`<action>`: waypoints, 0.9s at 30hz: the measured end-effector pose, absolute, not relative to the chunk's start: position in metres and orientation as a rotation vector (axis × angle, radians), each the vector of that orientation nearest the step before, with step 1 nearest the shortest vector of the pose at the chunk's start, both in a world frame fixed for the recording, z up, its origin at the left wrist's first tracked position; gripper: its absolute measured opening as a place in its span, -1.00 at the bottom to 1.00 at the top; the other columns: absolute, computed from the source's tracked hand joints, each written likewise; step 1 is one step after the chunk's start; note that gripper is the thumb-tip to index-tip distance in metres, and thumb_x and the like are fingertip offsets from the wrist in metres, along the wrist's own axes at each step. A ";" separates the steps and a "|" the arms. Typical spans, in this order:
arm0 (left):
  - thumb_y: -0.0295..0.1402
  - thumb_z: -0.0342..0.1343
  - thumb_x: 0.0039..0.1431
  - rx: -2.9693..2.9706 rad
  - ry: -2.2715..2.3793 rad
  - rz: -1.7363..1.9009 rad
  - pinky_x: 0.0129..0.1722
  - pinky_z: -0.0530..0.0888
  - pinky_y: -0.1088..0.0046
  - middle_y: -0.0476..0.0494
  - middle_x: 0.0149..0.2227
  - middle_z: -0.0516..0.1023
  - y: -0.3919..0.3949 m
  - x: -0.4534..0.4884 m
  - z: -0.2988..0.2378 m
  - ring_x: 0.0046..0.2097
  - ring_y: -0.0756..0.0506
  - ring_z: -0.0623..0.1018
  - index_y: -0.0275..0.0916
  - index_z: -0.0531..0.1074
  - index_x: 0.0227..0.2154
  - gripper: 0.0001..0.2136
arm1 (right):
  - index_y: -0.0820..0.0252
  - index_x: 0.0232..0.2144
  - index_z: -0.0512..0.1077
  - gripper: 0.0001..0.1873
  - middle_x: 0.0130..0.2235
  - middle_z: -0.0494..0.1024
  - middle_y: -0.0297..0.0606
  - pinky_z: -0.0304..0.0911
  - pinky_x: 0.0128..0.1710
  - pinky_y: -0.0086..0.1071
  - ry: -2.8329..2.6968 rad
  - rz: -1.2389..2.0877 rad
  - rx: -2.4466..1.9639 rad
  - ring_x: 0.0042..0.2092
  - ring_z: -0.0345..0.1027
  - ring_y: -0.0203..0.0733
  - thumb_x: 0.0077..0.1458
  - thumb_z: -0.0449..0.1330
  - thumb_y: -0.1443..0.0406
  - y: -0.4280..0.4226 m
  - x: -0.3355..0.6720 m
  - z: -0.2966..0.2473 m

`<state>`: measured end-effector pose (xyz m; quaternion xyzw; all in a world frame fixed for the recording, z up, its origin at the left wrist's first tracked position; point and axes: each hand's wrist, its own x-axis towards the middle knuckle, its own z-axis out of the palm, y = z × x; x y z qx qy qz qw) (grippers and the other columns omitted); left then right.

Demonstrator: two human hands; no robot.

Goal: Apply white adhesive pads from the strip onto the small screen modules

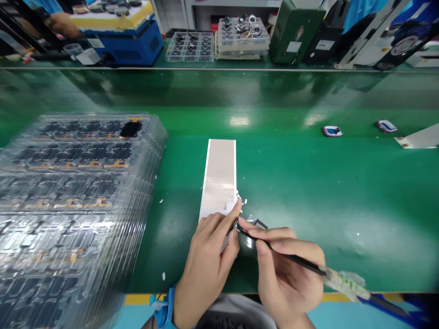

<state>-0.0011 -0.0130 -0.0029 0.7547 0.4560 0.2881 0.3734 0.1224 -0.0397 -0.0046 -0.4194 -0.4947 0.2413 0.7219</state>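
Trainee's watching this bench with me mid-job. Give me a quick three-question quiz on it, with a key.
1. Which hand holds the black tool, left or right?
2. True or false: the stacked clear trays lie to the right of the white strip.
3. What colour is the band at the wrist of the left hand?

Key: 1. The right hand. 2. False. 3. Blue.

Stacked clear trays (84,192) of dark parts, perhaps screens, on the green workbench (291,183)
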 end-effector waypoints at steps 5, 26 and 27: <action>-0.46 -0.16 0.41 1.937 1.172 0.726 -0.12 0.39 0.33 -0.12 -0.11 0.48 -0.011 -0.001 -0.005 -0.13 -0.13 0.46 0.04 0.03 0.35 -0.49 | 0.19 -0.16 0.34 -0.60 -0.23 0.55 -0.22 0.58 -0.11 -0.16 -1.139 0.521 -0.929 -0.10 0.56 -0.13 0.07 0.07 0.69 -0.039 0.121 -0.009; -0.10 -0.20 0.41 1.545 1.049 0.893 -0.28 0.53 0.30 -0.18 -0.28 0.58 -0.012 -0.028 0.019 -0.37 -0.11 0.56 -0.13 -0.11 0.39 -0.43 | 0.13 -0.59 0.26 -0.67 -0.59 0.29 -0.45 0.34 -0.51 -0.54 -1.836 0.732 -1.432 -0.50 0.39 -0.31 0.23 0.10 0.28 0.068 0.168 0.036; -0.13 -0.15 0.40 1.551 1.021 0.834 -0.25 0.54 0.26 -0.19 -0.24 0.59 -0.017 -0.037 0.026 -0.34 -0.12 0.58 -0.09 -0.10 0.39 -0.43 | 0.15 -0.56 0.32 -0.69 -0.54 0.38 -0.43 0.40 -0.39 -0.50 -1.776 0.697 -1.574 -0.39 0.47 -0.27 0.25 0.09 0.30 0.095 0.177 0.038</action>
